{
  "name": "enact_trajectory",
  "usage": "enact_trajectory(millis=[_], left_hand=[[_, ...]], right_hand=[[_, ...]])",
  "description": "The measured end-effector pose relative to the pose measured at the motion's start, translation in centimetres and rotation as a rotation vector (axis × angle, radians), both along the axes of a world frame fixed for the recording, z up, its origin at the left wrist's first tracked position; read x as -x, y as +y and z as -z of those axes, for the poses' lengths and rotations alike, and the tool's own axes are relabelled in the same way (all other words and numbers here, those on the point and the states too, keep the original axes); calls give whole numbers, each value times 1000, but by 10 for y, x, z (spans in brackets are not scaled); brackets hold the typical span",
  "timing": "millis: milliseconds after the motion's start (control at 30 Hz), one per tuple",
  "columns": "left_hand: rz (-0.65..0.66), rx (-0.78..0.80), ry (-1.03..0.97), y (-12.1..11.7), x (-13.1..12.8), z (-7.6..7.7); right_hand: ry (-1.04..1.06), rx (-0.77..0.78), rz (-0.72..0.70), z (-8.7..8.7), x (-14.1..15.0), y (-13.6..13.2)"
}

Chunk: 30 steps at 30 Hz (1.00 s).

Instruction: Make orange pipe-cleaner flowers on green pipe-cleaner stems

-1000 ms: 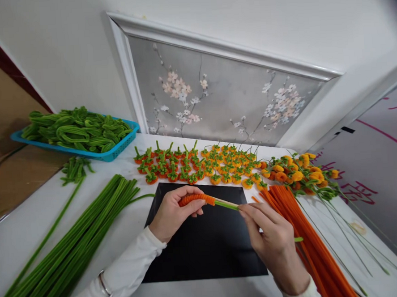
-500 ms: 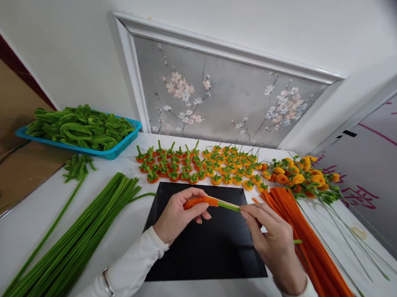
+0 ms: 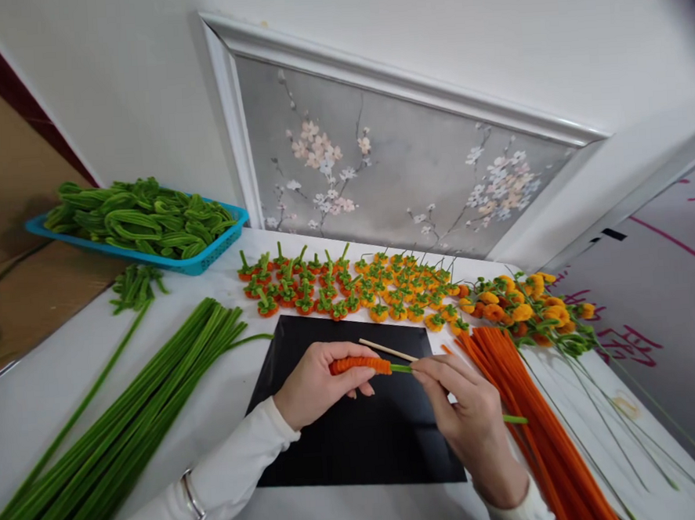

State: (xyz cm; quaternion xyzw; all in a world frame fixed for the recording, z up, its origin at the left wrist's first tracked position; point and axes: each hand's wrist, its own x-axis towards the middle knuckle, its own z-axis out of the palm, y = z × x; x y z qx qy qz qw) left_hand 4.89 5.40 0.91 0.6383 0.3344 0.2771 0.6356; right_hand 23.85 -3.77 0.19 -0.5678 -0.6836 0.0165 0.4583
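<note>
My left hand [image 3: 325, 379] is closed around an orange chenille stem coil [image 3: 362, 364], with thumb and fingers pressing along its length. A green chenille stem [image 3: 401, 368] comes out of the coil's right end. My right hand [image 3: 466, 413] pinches that green stem together with a thin wooden stick [image 3: 385, 349]. The stick points up and left, apart from the coil and above it. The green stem's far end shows past the right hand. Both hands are above a black mat [image 3: 358, 440].
A bundle of green chenille stems [image 3: 139, 414] lies left, orange chenille stems [image 3: 546, 428] right. Behind the mat stand rows of small orange and yellow flower heads [image 3: 325, 285]. A blue basket [image 3: 206, 259] of green loops is back left; long-stemmed yellow flowers [image 3: 521, 312] lie back right.
The wooden stick, earlier lined up with the orange coil, is now out of it and angled above. My left hand has shifted slightly right, my right hand slightly left.
</note>
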Motion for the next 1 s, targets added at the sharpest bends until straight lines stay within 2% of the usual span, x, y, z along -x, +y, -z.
enact_trajectory(millis=[167, 367, 533, 733, 1000], left_hand=[[47, -39, 61, -1, -1, 0], [105, 8, 36, -2, -1, 4], [66, 16, -15, 1, 1, 3], [-1, -34, 10, 3, 0, 1], [22, -11, -2, 2, 1, 4]], right_hand=[[-10, 17, -33, 5, 3, 2], [-10, 28, -59, 6, 4, 3], [-43, 5, 10, 1, -5, 2], [-93, -22, -28, -4, -7, 3], [-88, 17, -53, 0, 1, 4]])
